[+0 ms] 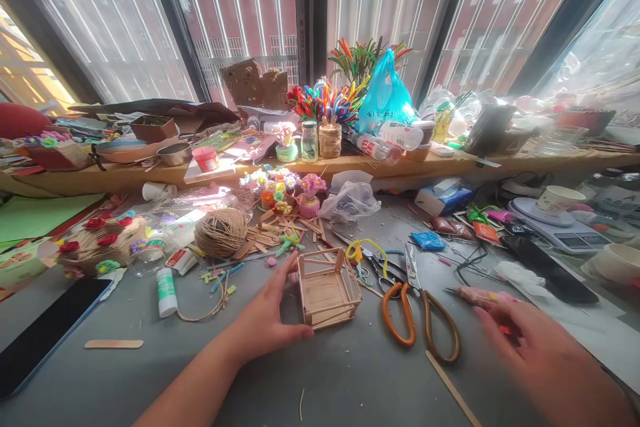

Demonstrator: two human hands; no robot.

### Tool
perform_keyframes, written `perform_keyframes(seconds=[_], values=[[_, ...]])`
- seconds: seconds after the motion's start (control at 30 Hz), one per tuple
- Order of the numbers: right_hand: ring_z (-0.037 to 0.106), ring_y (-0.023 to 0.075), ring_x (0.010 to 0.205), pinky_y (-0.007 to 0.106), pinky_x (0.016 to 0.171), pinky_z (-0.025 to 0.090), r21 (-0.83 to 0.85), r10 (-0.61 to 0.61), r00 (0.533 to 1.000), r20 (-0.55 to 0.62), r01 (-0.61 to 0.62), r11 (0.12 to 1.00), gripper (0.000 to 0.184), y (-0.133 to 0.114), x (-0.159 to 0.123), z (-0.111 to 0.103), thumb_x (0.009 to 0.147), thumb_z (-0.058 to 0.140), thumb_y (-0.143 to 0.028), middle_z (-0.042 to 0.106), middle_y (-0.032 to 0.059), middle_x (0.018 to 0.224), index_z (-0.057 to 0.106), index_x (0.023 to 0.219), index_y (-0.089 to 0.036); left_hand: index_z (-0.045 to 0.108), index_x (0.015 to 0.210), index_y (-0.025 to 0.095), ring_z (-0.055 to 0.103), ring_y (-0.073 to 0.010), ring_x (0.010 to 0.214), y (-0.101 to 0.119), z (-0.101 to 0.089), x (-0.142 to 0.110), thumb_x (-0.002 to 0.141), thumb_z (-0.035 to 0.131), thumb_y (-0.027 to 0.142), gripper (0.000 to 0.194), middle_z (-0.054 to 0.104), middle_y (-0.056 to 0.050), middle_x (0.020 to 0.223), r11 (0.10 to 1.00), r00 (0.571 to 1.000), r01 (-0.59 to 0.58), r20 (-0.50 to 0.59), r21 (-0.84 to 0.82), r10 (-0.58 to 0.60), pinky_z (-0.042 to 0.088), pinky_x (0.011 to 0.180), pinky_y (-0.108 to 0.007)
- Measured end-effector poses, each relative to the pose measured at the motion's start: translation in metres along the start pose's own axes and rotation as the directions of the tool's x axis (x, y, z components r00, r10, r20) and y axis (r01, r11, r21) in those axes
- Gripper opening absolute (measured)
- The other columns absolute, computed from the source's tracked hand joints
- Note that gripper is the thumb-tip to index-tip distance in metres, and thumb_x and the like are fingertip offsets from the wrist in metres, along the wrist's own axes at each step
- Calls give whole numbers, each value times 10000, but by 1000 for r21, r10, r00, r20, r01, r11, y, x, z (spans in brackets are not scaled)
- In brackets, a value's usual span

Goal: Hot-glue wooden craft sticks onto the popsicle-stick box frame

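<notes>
A small open-topped box of wooden craft sticks (330,293) stands on the grey table in front of me. My left hand (267,313) is at its left side, thumb at the front corner and fingers along the back, steadying it. My right hand (535,340), partly blurred, grips what looks like a pink hot glue gun (483,297), its dark nozzle pointing left. Between the hands lie large scissors (413,307) with orange-brown handles. A loose craft stick (453,387) is below them, and another flat stick (114,344) lies to the left.
A twine ball (221,232), a glue stick (167,293) and a phone (47,330) are on the left. Pipe-cleaner flowers (313,190) stand behind the box. A kitchen scale (560,227) bearing a paper cup is at right. A cluttered wooden ledge (280,172) runs along the windows.
</notes>
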State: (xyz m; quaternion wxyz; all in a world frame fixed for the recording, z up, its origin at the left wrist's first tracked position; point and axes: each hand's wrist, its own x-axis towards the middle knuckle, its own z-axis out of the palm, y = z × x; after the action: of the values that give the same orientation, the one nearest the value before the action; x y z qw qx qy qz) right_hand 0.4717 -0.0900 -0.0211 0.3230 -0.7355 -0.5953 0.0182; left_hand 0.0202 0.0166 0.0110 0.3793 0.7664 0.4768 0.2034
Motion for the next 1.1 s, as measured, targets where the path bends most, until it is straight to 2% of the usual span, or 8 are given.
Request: perform_keyframes(seconds=[0.13, 0.23, 0.33, 0.5, 0.6, 0.7, 0.83, 1.1], values=[[689, 405, 1266, 578, 1052, 567, 195, -219, 955, 202, 180, 964, 328, -78, -2, 28, 971, 662, -528, 747, 129, 1346, 712, 1220, -321, 39, 1736, 316, 278, -383, 1643, 2, 2, -1, 748, 918, 405, 1326, 187, -136, 1811, 1000, 1000, 28, 8, 15, -28, 250, 1338, -558], [480, 371, 1536, 579, 1247, 424, 390, -334, 890, 310, 201, 899, 739, -125, 15, 47, 905, 781, -453, 509, 80, 1680, 488, 1578, -368, -7, 1736, 322, 276, -377, 1645, 5, 5, 0, 727, 913, 306, 1366, 204, -136, 1806, 998, 999, 46, -4, 49, -46, 242, 1339, -571], [322, 366, 1629, 579, 1320, 300, 546, -395, 802, 448, 105, 831, 1080, -150, 38, 63, 777, 897, -368, 338, 83, 1782, 326, 1693, -326, 5, 1737, 312, 278, -374, 1644, 6, 6, 1, 729, 890, 267, 1342, 241, -135, 1796, 999, 999, 15, -29, 42, -14, 240, 1342, -562], [394, 377, 1589, 598, 1309, 300, 699, -423, 749, 509, -74, 711, 1088, -150, 55, 85, 772, 915, -357, 370, 106, 1765, 339, 1695, -314, 57, 1737, 285, 366, -345, 1609, 6, 3, 1, 728, 875, 257, 1300, 366, -132, 1745, 1000, 1000, -15, 1, -19, 15, 281, 1341, -504], [422, 383, 1571, 604, 1296, 324, 734, -433, 748, 504, -106, 671, 1092, -140, 52, 91, 765, 934, -351, 374, 99, 1764, 350, 1687, -350, 87, 1735, 297, 353, -352, 1614, 5, 2, 1, 731, 887, 283, 1284, 309, -129, 1772, 999, 1000, -10, 15, -31, 11, 285, 1340, -514], [439, 377, 1561, 598, 1291, 341, 740, -416, 760, 500, -126, 660, 1154, -134, 49, 94, 749, 959, -377, 375, 118, 1759, 306, 1700, -352, 161, 1723, 291, 366, -368, 1604, 3, 2, 3, 718, 900, 290, 1247, 304, -137, 1773, 999, 1000, -2, 15, -37, 2, 289, 1336, -537], [436, 377, 1566, 597, 1290, 351, 762, -404, 776, 485, -148, 630, 1145, -132, 45, 97, 760, 959, -441, 358, 121, 1766, 307, 1698, -362, 289, 1685, 273, 405, -375, 1580, 1, 2, 5, 711, 918, 321, 1160, 427, -139, 1709, 998, 1000, 4, 16, -61, -3, 318, 1326, -533], [381, 368, 1598, 584, 1311, 312, 783, -445, 784, 432, -81, 617, 1045, -125, 44, 100, 779, 962, -422, 401, 81, 1752, 392, 1655, -399, 344, 1664, 272, 400, -380, 1579, 8, 0, 6, 683, 941, 314, 1149, 432, -120, 1709, 998, 999, 26, 34, -60, -24, 320, 1330, -533]])
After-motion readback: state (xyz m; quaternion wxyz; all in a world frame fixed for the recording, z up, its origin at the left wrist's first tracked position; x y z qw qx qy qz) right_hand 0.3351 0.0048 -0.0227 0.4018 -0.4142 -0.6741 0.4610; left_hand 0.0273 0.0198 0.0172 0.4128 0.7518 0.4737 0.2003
